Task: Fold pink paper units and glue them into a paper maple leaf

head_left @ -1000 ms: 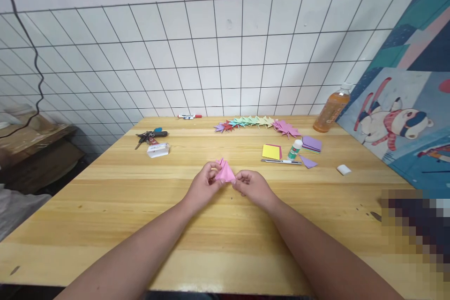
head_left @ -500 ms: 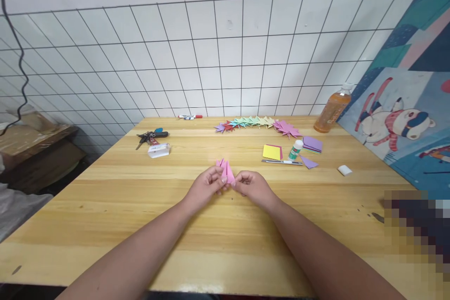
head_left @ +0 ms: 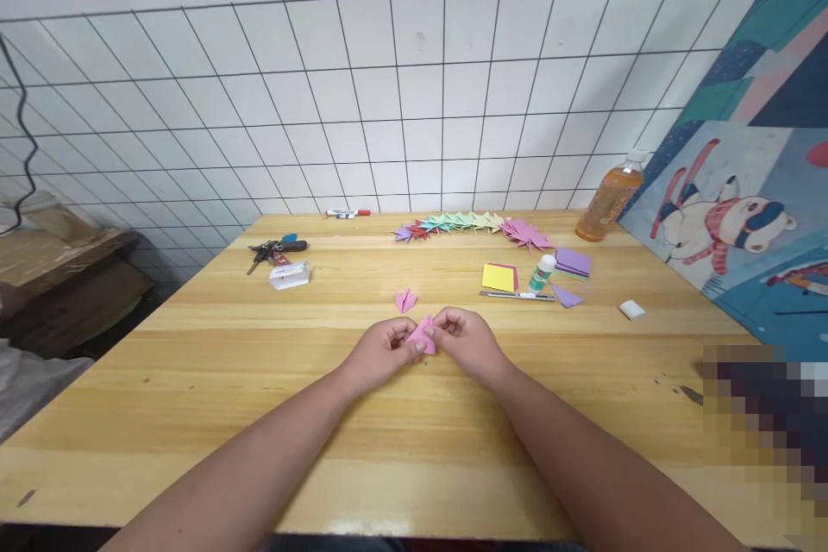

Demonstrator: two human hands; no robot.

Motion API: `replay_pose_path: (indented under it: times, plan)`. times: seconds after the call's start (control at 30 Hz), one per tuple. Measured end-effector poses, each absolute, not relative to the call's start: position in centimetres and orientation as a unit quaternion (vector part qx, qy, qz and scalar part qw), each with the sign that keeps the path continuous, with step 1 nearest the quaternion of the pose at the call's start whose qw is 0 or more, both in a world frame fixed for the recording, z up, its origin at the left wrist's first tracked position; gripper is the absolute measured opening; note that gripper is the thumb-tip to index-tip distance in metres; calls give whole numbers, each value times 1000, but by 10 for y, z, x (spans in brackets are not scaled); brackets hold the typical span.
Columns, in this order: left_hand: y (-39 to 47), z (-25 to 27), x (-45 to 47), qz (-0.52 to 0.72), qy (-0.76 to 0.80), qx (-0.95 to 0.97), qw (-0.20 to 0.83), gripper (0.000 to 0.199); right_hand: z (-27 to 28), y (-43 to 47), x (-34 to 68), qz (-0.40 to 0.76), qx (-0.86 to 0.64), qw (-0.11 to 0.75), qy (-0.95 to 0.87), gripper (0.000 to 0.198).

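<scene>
A small piece of folded pink paper (head_left: 422,340) is pinched between both hands over the middle of the table. My left hand (head_left: 383,350) grips its left and lower side, thumb on top. Fingers closed, my right hand (head_left: 471,343) holds its upper right edge. Just beyond my fingers, a second pink folded piece (head_left: 405,301) with pointed tips lies on the wood by itself. My fingers cover part of the held paper.
At the back lies a curved row of colourful folded papers (head_left: 475,224). To the right are yellow paper (head_left: 498,278), a glue stick (head_left: 542,273), a craft knife (head_left: 517,297), a purple triangle (head_left: 567,296), purple sheets (head_left: 573,262), and a bottle (head_left: 608,200). Keys (head_left: 277,252) and a white box (head_left: 290,275) sit left.
The held pink paper has turned and come slightly nearer to me, now looking flatter and wider. The other pink piece, earlier partly behind the held one, now shows apart from it.
</scene>
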State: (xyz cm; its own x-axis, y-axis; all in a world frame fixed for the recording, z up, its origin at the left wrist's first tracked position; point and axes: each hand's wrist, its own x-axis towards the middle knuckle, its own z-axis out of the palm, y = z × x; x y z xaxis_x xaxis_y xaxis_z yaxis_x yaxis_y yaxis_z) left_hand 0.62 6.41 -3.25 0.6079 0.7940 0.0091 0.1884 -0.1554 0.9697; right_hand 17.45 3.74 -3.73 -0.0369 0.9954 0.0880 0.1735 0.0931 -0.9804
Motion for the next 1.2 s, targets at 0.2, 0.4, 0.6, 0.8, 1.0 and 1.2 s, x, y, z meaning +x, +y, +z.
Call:
replay_pose_path:
  times: [0.2, 0.4, 0.6, 0.8, 1.0, 1.2]
  plan:
    - [66, -34, 6, 276, 368, 709, 535, 25, -38, 36, 171, 439, -523, 472, -557, 17]
    - [66, -28, 8, 335, 386, 655, 557, 28, -35, 34, 169, 435, -538, 456, -560, 17]
    - [65, -29, 8, 341, 381, 697, 503, 22, -36, 33, 173, 355, -566, 391, -633, 10]
    - [67, -25, 8, 361, 406, 657, 523, 24, -34, 29, 169, 331, -570, 401, -636, 10]
    - [67, -27, 10, 371, 395, 629, 558, 27, -34, 32, 165, 449, -530, 450, -562, 14]
    - [66, -37, 7, 313, 418, 702, 485, 29, -35, 34, 168, 459, -514, 494, -530, 14]
